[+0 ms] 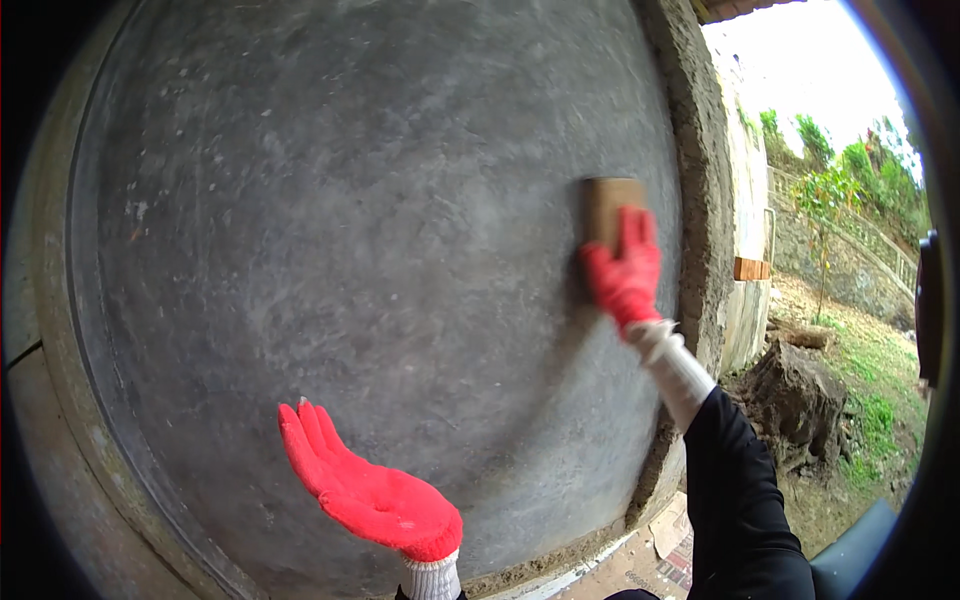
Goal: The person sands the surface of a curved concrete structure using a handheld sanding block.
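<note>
Block [612, 206] apparently against the wall [380, 250], near the wall's right edge, gripped in your right hand [628, 268]; left hand [388, 500] outstretched, empty. Smoothing, likely; next stroke calls for even pressure.

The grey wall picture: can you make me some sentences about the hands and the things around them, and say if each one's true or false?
1. The right hand holds a brown block at the grey wall. True.
2. The left hand holds a block too. False: the left hand is open, with nothing in it.
3. Both hands wear red gloves with whitish cuffs. True.
4. The right arm's sleeve is yellow. False: the sleeve is black.
5. Green plants show on the picture's right side. True.
</note>
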Action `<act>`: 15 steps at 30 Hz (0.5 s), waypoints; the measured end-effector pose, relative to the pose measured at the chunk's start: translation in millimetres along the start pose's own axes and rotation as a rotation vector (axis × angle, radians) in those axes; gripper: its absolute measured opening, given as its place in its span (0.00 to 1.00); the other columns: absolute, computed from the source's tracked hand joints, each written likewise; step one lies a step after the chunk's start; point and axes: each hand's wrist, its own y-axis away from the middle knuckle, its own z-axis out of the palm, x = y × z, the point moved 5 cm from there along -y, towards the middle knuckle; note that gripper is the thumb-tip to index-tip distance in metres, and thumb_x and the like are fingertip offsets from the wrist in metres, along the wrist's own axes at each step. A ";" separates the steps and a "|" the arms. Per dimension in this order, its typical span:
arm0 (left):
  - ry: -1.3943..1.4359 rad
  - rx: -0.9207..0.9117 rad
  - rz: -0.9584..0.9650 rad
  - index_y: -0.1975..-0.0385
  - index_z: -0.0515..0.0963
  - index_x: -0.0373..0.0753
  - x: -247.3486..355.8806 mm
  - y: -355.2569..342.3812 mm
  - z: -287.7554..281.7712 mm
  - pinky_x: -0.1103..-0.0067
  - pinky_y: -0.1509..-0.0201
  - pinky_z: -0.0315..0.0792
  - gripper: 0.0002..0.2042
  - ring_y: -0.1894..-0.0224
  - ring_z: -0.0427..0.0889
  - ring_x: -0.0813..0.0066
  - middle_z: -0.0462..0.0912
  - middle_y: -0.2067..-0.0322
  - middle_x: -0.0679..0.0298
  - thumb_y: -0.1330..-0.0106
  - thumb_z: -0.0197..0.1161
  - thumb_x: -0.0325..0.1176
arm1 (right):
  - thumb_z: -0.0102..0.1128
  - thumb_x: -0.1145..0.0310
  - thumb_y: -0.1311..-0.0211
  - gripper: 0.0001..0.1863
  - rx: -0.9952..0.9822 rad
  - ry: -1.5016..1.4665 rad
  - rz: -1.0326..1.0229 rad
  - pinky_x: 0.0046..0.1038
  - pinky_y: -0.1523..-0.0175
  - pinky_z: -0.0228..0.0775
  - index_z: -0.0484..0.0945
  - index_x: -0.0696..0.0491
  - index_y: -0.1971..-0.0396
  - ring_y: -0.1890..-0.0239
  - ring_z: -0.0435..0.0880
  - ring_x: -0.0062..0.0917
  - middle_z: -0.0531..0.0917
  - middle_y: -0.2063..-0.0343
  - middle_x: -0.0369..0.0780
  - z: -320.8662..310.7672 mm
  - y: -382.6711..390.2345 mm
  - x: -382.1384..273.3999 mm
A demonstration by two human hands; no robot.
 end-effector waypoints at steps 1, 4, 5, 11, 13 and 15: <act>0.001 0.011 0.001 0.33 0.56 0.30 0.7 -1.7 -1.0 0.57 0.26 0.48 0.35 0.31 0.57 0.46 0.56 0.31 0.48 0.27 0.32 0.56 | 0.63 0.47 0.49 0.39 -0.020 0.002 0.285 0.42 0.36 0.63 0.69 0.50 0.37 0.41 0.70 0.55 0.65 0.37 0.57 -5.4 -21.4 27.3; 0.029 0.056 -0.020 0.33 0.56 0.30 -2.7 -2.3 -2.2 0.58 0.26 0.48 0.34 0.31 0.57 0.47 0.57 0.32 0.49 0.26 0.31 0.54 | 0.63 0.46 0.47 0.41 -0.064 -0.036 0.516 0.41 0.36 0.62 0.66 0.49 0.35 0.40 0.70 0.55 0.62 0.35 0.56 -9.1 -36.7 15.1; 0.028 0.050 -0.044 0.33 0.56 0.29 -6.7 2.6 0.1 0.58 0.26 0.49 0.34 0.31 0.58 0.47 0.57 0.32 0.49 0.26 0.31 0.54 | 0.64 0.45 0.47 0.41 -0.092 -0.067 0.473 0.41 0.36 0.62 0.65 0.47 0.34 0.40 0.70 0.55 0.61 0.34 0.56 -1.1 -33.1 0.2; 0.105 0.076 -0.153 0.34 0.57 0.29 -21.0 26.2 12.9 0.58 0.27 0.50 0.35 0.32 0.60 0.48 0.58 0.32 0.48 0.27 0.31 0.55 | 0.64 0.48 0.54 0.36 -0.443 -0.358 -1.022 0.45 0.44 0.69 0.70 0.41 0.41 0.45 0.75 0.40 0.69 0.40 0.45 -10.6 52.5 -249.3; 0.112 0.083 -0.147 0.34 0.57 0.29 -26.3 29.3 12.3 0.58 0.27 0.50 0.35 0.32 0.60 0.48 0.59 0.33 0.47 0.27 0.31 0.55 | 0.65 0.49 0.55 0.36 -0.374 -0.340 -0.975 0.44 0.44 0.69 0.70 0.42 0.41 0.45 0.75 0.41 0.69 0.41 0.46 -7.1 32.6 -236.5; 0.106 0.066 -0.129 0.34 0.57 0.29 -28.8 27.6 7.2 0.58 0.28 0.52 0.36 0.32 0.61 0.48 0.59 0.33 0.46 0.28 0.32 0.56 | 0.66 0.51 0.54 0.37 -0.291 -0.295 -0.754 0.44 0.43 0.69 0.70 0.46 0.41 0.45 0.75 0.46 0.69 0.40 0.50 -5.3 -4.2 -204.8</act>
